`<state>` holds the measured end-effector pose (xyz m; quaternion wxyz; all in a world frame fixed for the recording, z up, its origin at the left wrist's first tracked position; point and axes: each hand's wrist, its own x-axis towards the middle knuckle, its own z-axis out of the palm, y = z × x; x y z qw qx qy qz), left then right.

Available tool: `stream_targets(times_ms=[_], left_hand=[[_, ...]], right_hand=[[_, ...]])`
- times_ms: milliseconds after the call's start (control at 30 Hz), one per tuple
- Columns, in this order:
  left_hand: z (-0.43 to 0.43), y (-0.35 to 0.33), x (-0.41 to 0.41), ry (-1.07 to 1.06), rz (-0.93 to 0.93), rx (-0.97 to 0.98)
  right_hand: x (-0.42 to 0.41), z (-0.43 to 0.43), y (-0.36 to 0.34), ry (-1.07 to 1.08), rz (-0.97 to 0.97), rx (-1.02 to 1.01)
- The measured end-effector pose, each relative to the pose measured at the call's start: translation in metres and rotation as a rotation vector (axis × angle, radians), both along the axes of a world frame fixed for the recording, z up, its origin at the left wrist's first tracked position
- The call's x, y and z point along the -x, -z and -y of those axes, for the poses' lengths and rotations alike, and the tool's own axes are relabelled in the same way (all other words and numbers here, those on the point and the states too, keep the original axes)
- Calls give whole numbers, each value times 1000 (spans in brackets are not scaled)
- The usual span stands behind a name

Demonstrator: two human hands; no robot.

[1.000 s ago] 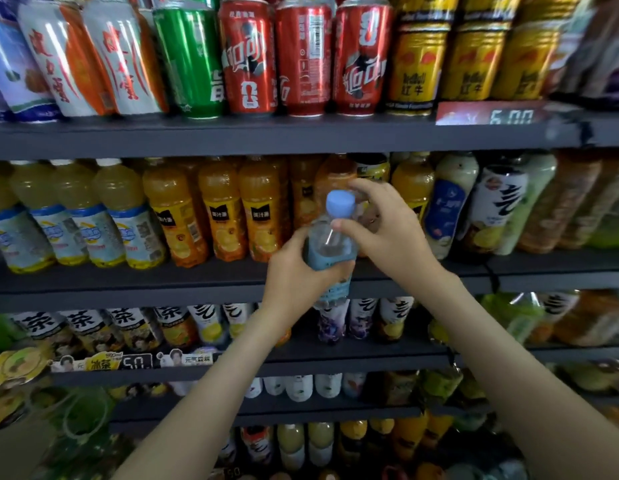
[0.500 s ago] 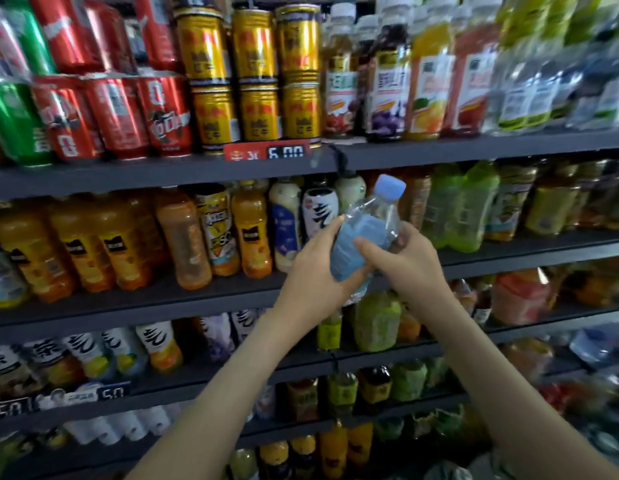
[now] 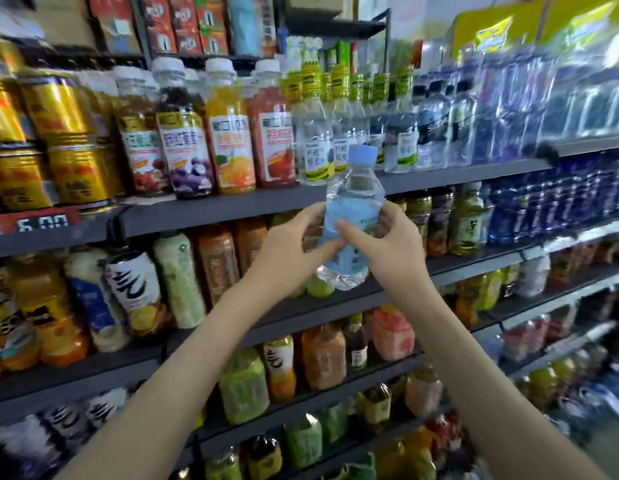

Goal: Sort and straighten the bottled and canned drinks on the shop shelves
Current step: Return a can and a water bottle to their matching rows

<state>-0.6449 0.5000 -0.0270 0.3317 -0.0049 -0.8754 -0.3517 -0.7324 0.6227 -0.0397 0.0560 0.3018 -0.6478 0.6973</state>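
Both hands grasp one small water bottle (image 3: 353, 202). The left hand (image 3: 294, 244) wraps its label from the left with the thumb across the front, and the right hand (image 3: 387, 244) holds the same band from the right, its index finger laid over the label. Neither grip is released. The bottle leans slightly, its pale blue cap (image 3: 361, 155) toward the upper right. It hangs in the air near the front of the shelving and rests on no shelf. The cap overlaps the front edge of the upper shelf (image 3: 232, 206), and the base sits level with the row below. Just behind the cap, on that upper shelf, stands a row of clear bottles (image 3: 315, 140) with yellow-green neck wraps. To their left are juice bottles (image 3: 232, 147) and, farther left, stacked gold cans (image 3: 69, 143). To the far right, blurred, run rows of blue bottles (image 3: 543, 209). The step in hand looks like carrying a stray bottle to its proper row. Which row that is cannot be told for certain, though the clear bottles seem the likeliest match. The next move would call for lifting the bottle over the shelf edge and setting it upright in a gap. The label should face out and the neighbours stay unknocked, with one hand probably freed to steady them.
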Motion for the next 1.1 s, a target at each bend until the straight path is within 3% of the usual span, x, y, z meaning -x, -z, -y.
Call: stream_targets(times_ms=[200,400,867,1100], left_hand=[[-30,-13,120,-173,-40,306],[-96,-26,255,-171,-4,505],[-319,-24,518,-167,-75,480],[-363,-41,617,-320,-177,545]], right_hand=[[116,-54,-16,132,-43,-49],[232,-129,-30,276,-55,-112],[488,-372,-39,358,-45,-102],[602,-416,-63,375,-76,7]])
